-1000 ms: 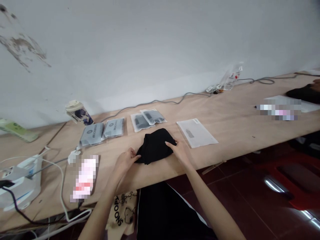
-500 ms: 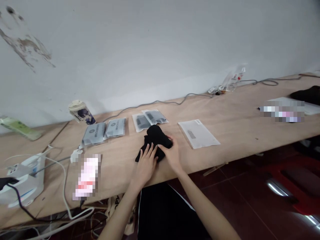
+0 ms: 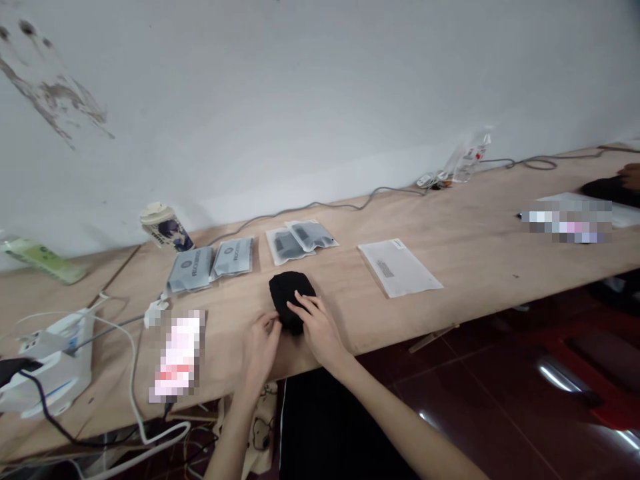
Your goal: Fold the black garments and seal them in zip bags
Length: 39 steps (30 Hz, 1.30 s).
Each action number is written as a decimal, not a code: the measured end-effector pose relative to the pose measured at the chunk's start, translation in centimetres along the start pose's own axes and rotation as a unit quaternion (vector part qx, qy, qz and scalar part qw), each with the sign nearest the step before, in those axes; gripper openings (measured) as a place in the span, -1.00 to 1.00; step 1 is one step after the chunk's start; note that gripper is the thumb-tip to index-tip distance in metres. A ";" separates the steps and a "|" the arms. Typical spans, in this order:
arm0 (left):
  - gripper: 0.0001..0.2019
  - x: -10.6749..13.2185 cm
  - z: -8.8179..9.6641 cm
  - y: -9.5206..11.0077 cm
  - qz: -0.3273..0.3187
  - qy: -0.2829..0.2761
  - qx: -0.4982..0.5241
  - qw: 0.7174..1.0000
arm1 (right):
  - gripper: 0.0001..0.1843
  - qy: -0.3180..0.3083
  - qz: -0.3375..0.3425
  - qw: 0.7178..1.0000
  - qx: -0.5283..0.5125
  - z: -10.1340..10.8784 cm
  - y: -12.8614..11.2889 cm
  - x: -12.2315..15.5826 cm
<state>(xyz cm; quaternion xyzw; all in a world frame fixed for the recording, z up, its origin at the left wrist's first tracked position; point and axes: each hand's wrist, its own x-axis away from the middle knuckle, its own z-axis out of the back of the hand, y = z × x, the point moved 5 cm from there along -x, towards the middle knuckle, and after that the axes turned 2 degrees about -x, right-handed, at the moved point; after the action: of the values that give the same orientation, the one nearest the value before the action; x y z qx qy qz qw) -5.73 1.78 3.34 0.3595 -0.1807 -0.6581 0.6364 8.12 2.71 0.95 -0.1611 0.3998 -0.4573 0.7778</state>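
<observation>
The folded black cloth (image 3: 286, 287) lies left of the white pouch (image 3: 400, 268). Your right hand (image 3: 321, 331) covers it, fingers extended; your left hand (image 3: 263, 340) meets its edge (grasp indeterminable). Press evenly, edges aligned.

Black bundle (image 3: 281, 291): cloth, matt, softly creased;
Tabletop (image 3: 475, 247): wood-toned, smooth, low sheen;
Flat white pouch (image 3: 400, 268): frosted plastic by its look, smooth, faintly shiny;
Printed packets (image 3: 233, 257): translucent plastic, slightly wrinkled, soft gloss;
Clear bag (image 3: 469, 160): thin plastic, crinkled, glossy;
Power strip (image 3: 83, 347): hard plastic, smooth;
Wall (image 3: 300, 113): matt, smooth apart from a stained patch (image 3: 64, 99);
Floor (image 3: 480, 407): tile, polished, mirror-like highlights
</observation>
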 end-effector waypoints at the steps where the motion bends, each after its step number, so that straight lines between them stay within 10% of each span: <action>1: -0.77 -0.2 1.0 0.1 0.007 0.039 -0.002 0.999 | -0.45 -0.018 0.002 1.000 0.012 -0.2 0.1 0.0; 4: -0.70 -1.5 2.3 2.0 -0.062 0.097 -0.013 0.993 | -0.51 -0.060 0.023 0.997 0.036 -0.5 0.2 0.2; 8: -0.63 -4.1 -1.5 3.9 -0.223 -0.068 -0.102 0.967 | -0.42 -0.087 0.050 0.995 0.023 0.1 0.2 1.1; 13: -0.54 -5.8 -4.6 0.6 -0.175 -0.160 -0.131 0.963 | -0.49 -0.104 0.056 0.987 -0.110 2.2 -0.2 1.7; 16: -0.52 -5.7 -4.6 -0.1 -0.168 -0.150 -0.126 0.966 | -0.77 -0.012 -0.068 0.978 -0.199 3.6 1.5 0.9; 21: -0.53 -4.9 -4.7 0.0 -0.145 -0.111 -0.135 0.974 | -0.55 0.053 -0.273 0.949 -0.151 3.1 4.8 -0.8; 27: -0.53 -6.0 -3.2 0.3 -0.125 -0.123 -0.077 0.981 | -0.66 -0.050 -0.253 0.955 -0.147 1.9 4.8 -2.3; 35: -0.64 -9.1 -1.8 2.2 -0.121 -0.223 -0.042 0.966 | -0.58 -0.023 -0.213 0.950 -0.229 1.5 3.8 -1.5; 39: -0.63 -8.5 -2.4 0.8 -0.079 -0.122 -0.032 0.989 | -0.53 -0.024 -0.232 0.945 -0.230 1.4 3.6 -1.2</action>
<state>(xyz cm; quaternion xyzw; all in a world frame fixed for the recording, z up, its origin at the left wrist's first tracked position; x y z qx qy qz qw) -4.03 10.42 4.36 0.2688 -0.2072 -0.7505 0.5670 10.96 5.46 0.21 -0.4351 0.4270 -0.5162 0.6016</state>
